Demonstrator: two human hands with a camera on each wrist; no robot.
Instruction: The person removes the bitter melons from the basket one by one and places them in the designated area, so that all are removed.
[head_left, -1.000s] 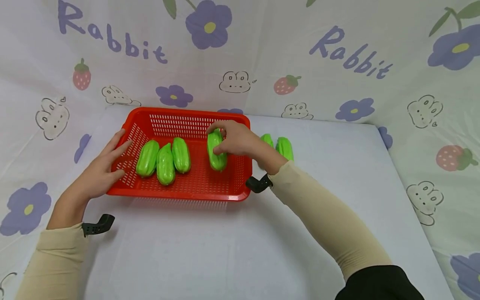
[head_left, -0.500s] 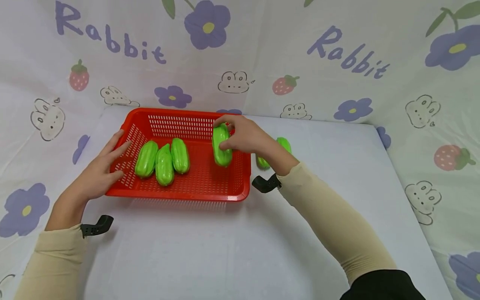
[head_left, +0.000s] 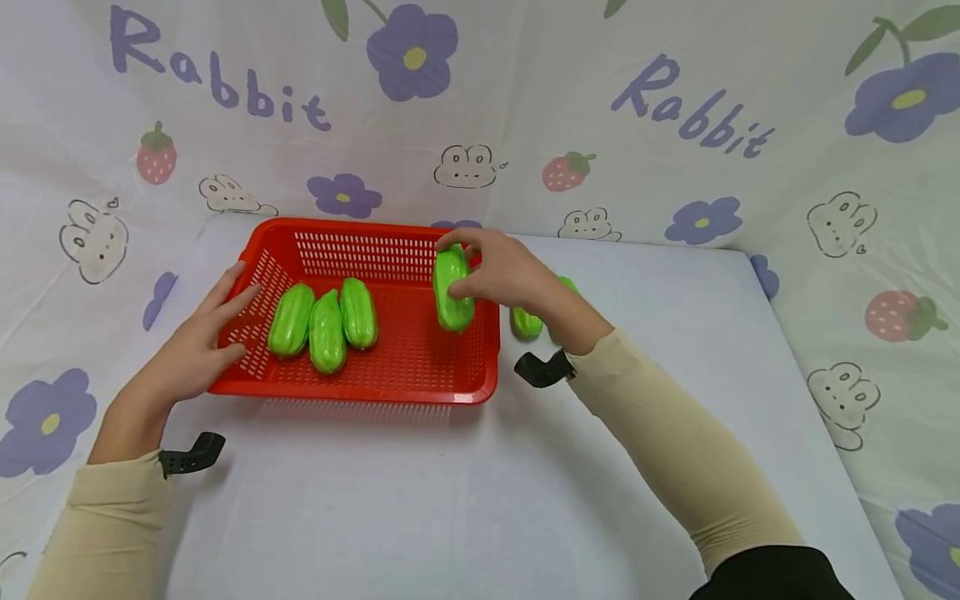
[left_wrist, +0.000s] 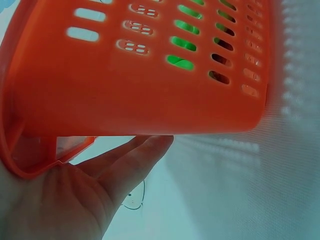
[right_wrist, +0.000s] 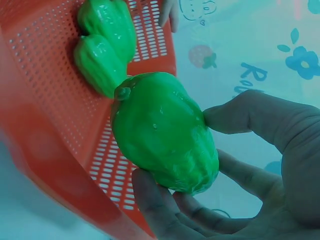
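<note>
White table (head_left: 360, 500) bears red basket (head_left: 352, 394), 2 green vegetables (head_left: 527, 324).

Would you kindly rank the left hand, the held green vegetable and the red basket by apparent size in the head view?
1. Red basket
2. Left hand
3. Held green vegetable, partly covered by fingers

Close-fitting tan sleeves (head_left: 667, 442) each had a bent black gadget (head_left: 193, 454) at the cuff (head_left: 120, 472); black cloth (head_left: 776, 575), perhaps a shirt, overlapped the right one.
</note>
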